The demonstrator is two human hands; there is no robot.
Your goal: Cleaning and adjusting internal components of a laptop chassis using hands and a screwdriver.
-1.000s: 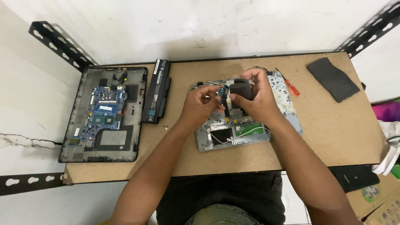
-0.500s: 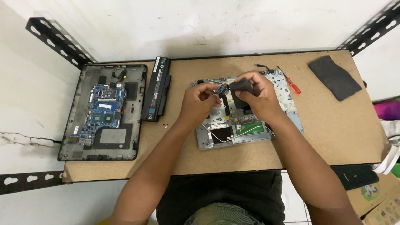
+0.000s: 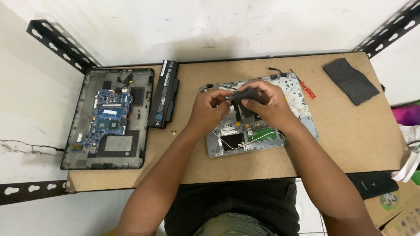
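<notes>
A small dark grey flat part [image 3: 247,94] is pinched between the fingers of both hands, lifted just above the silver laptop palmrest frame [image 3: 262,131]. The frame lies flat, inside up, near the middle of the brown tabletop, slightly turned. It shows a green circuit strip, a black square patch and thin white wires along its near edge.

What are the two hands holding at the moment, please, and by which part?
Both hold a small dark flat part above the silver laptop palmrest: the right hand grips its right side, the left hand pinches its left tip.
</notes>
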